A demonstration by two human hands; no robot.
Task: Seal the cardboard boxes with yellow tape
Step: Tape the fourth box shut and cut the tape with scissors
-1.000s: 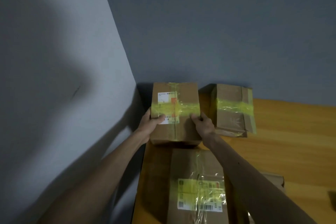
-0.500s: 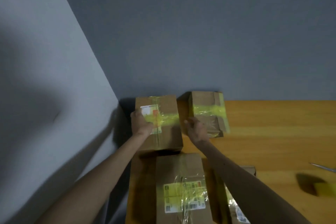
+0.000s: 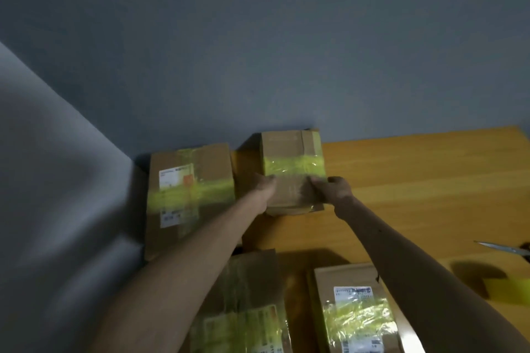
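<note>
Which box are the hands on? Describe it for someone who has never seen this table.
Look at the far edge of the wooden table, by the grey wall, where two boxes stand. It is the small box on the right, gripped by the left hand and right hand. Unlike the larger corner box, it shows no white label, just yellow tape.

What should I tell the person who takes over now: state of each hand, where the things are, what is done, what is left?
Left hand and right hand: both grip the small box at the back of the table.
Labelled box lies to its left; centre box and right box lie nearer.
Tape roll and scissors: right edge.
Done: all four boxes carry yellow tape.
Left: perhaps check the small box's near end; its seal is unclear.
</note>
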